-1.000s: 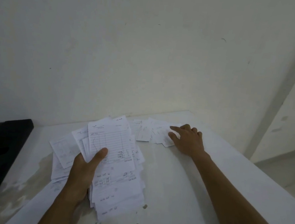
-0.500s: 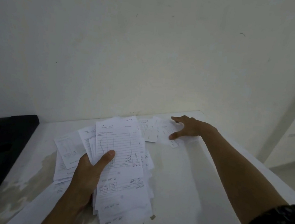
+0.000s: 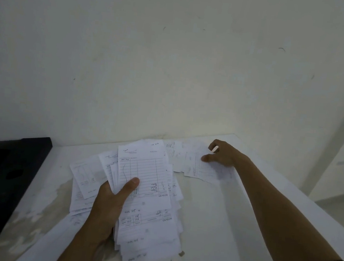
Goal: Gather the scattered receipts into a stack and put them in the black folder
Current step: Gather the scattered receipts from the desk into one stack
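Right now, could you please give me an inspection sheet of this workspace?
Surface: white table, stained and scuffed toward its left side.
Job's things: fanned receipt stack held in the left hand; loose receipts lying near the far edge; black folder at the table's left.
Clutter: small dark specks on the table near the stack.
Grippers: left hand grips the stack, thumb on top; right hand reaches over the loose receipts, fingers curled on them.
Cables: nothing seen.
Surroundings: plain off-white wall behind, floor at right.

Off-white scuffed wall (image 3: pixel 175 55) behind white stained table (image 3: pixel 211 210); pale floor (image 3: pixel 342 203) at right; dim light.
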`<action>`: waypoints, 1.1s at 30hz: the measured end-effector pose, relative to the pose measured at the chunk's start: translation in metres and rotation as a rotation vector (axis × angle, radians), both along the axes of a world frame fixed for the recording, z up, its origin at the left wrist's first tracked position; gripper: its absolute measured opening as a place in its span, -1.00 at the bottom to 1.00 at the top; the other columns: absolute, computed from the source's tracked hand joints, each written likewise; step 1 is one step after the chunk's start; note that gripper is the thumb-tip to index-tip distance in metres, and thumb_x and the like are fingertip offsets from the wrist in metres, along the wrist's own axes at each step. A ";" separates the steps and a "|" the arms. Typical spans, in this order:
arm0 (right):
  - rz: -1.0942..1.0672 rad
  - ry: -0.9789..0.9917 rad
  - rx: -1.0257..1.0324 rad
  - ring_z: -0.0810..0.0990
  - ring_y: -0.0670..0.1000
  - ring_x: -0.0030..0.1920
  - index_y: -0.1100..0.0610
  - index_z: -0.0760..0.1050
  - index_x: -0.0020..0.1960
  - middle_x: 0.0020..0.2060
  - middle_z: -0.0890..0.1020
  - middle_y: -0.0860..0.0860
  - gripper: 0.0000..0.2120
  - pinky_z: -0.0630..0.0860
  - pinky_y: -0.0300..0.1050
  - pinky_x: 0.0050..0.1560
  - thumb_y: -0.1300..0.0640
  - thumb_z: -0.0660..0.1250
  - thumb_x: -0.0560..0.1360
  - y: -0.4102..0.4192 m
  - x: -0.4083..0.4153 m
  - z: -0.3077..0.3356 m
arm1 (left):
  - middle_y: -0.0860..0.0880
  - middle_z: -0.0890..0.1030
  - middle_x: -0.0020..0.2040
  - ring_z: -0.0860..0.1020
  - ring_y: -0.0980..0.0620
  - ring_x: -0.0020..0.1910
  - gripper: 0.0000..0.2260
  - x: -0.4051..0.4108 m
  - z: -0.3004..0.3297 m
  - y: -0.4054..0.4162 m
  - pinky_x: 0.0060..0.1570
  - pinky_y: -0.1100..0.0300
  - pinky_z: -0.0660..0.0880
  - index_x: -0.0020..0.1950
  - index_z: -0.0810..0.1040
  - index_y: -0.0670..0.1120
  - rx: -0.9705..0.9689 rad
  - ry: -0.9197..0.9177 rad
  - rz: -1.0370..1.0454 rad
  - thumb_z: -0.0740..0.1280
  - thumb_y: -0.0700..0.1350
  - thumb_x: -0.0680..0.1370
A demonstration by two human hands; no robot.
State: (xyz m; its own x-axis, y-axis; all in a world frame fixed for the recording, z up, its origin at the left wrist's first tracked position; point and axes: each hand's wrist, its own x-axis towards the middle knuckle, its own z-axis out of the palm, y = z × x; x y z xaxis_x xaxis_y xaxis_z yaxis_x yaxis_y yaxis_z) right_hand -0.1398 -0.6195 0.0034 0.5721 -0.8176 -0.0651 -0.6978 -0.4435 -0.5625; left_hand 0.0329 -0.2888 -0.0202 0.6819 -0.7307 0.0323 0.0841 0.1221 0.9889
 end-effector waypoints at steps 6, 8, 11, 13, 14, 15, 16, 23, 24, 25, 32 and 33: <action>-0.068 -0.214 0.082 0.62 0.00 -0.14 0.07 0.62 -0.10 -0.06 0.68 0.04 -0.84 0.47 -0.19 -0.23 0.01 0.53 0.46 0.025 -0.039 -0.003 | 0.02 0.73 0.04 0.70 0.00 0.01 -0.77 0.000 -0.001 0.001 0.03 0.01 0.62 0.16 0.62 0.04 -0.029 0.004 -0.035 0.42 -0.11 0.52; -0.132 -0.369 0.145 0.65 0.02 -0.17 0.10 0.60 -0.13 -0.10 0.69 0.05 -0.84 0.49 -0.21 -0.25 0.03 0.50 0.49 0.046 -0.058 0.002 | -0.02 0.72 0.08 0.69 -0.06 0.06 -0.72 0.000 -0.001 0.002 0.12 -0.09 0.59 0.21 0.61 0.00 -0.032 0.016 -0.045 0.43 -0.09 0.50; -0.231 -0.554 0.221 0.70 0.06 -0.20 0.21 0.62 -0.04 -0.09 0.72 0.13 -0.79 0.58 -0.19 -0.29 0.05 0.47 0.52 0.082 -0.084 0.001 | -0.07 0.70 0.13 0.68 -0.10 0.09 -0.69 -0.001 0.002 0.004 0.18 -0.17 0.56 0.26 0.60 -0.04 -0.038 0.047 -0.058 0.43 -0.10 0.52; -0.322 -0.664 0.253 0.70 0.09 -0.20 0.23 0.61 0.00 -0.07 0.73 0.16 -0.78 0.61 -0.11 -0.25 0.06 0.46 0.53 0.107 -0.099 -0.004 | -0.06 0.70 0.15 0.67 -0.10 0.11 -0.72 -0.003 0.006 0.007 0.20 -0.18 0.55 0.22 0.61 0.01 -0.045 0.069 -0.058 0.44 -0.09 0.51; -0.367 -0.727 0.261 0.70 0.12 -0.20 0.23 0.61 -0.01 -0.07 0.73 0.17 -0.79 0.61 -0.05 -0.21 0.07 0.46 0.53 0.120 -0.104 -0.006 | -0.06 0.69 0.16 0.66 -0.10 0.13 -0.72 -0.004 0.008 0.009 0.21 -0.18 0.54 0.22 0.61 0.02 -0.046 0.076 -0.063 0.44 -0.08 0.51; -0.403 -0.786 0.262 0.70 0.13 -0.19 0.23 0.60 -0.02 -0.07 0.73 0.17 -0.79 0.61 0.00 -0.16 0.07 0.45 0.54 0.132 -0.109 -0.008 | -0.06 0.69 0.17 0.66 -0.11 0.14 -0.70 -0.006 0.011 0.010 0.22 -0.19 0.53 0.24 0.61 0.00 -0.050 0.078 -0.071 0.45 -0.07 0.51; -0.425 -0.836 0.261 0.70 0.13 -0.18 0.23 0.59 -0.03 -0.07 0.73 0.17 -0.80 0.60 0.00 -0.15 0.08 0.44 0.54 0.145 -0.112 -0.010 | -0.07 0.69 0.18 0.66 -0.11 0.14 -0.67 -0.008 0.013 0.011 0.23 -0.19 0.53 0.27 0.60 -0.03 -0.053 0.076 -0.082 0.46 -0.07 0.51; -0.397 -1.061 0.275 0.71 0.14 -0.05 0.27 0.57 0.06 -0.02 0.73 0.13 -0.78 0.63 0.04 -0.04 0.11 0.42 0.55 0.207 -0.097 -0.006 | -0.09 0.69 0.17 0.67 -0.07 0.14 -0.64 -0.029 0.046 0.021 0.22 -0.04 0.54 0.31 0.59 -0.09 -0.030 0.032 -0.291 0.43 -0.06 0.53; -0.381 -1.074 0.291 0.71 0.16 -0.04 0.27 0.57 0.07 -0.01 0.73 0.14 -0.78 0.64 0.06 -0.03 0.12 0.42 0.55 0.214 -0.092 -0.004 | -0.09 0.69 0.18 0.67 -0.06 0.14 -0.66 -0.031 0.051 0.025 0.22 -0.01 0.54 0.30 0.59 -0.08 -0.029 0.023 -0.325 0.42 -0.06 0.53; -0.356 -1.085 0.305 0.72 0.18 -0.02 0.27 0.58 0.07 -0.01 0.73 0.15 -0.78 0.65 0.10 0.00 0.12 0.42 0.56 0.221 -0.087 -0.002 | -0.09 0.69 0.17 0.66 -0.06 0.14 -0.67 -0.032 0.054 0.028 0.21 0.00 0.55 0.30 0.59 -0.07 -0.029 0.022 -0.346 0.41 -0.06 0.54; -0.045 -1.151 0.475 0.69 0.28 0.11 0.26 0.54 0.22 0.09 0.72 0.19 -0.72 0.60 0.29 0.15 0.09 0.32 0.62 0.274 -0.056 0.016 | -0.12 0.69 0.16 0.67 -0.10 0.14 -0.63 -0.038 0.062 0.047 0.17 -0.08 0.57 0.32 0.57 -0.08 -0.060 0.089 -0.311 0.42 -0.05 0.53; -0.004 -1.127 0.461 0.68 0.27 0.13 0.25 0.53 0.23 0.11 0.71 0.18 -0.71 0.59 0.29 0.18 0.07 0.29 0.64 0.280 -0.053 0.018 | -0.12 0.69 0.17 0.66 -0.10 0.15 -0.61 -0.038 0.061 0.051 0.19 -0.10 0.56 0.33 0.57 -0.08 -0.057 0.101 -0.318 0.43 -0.04 0.51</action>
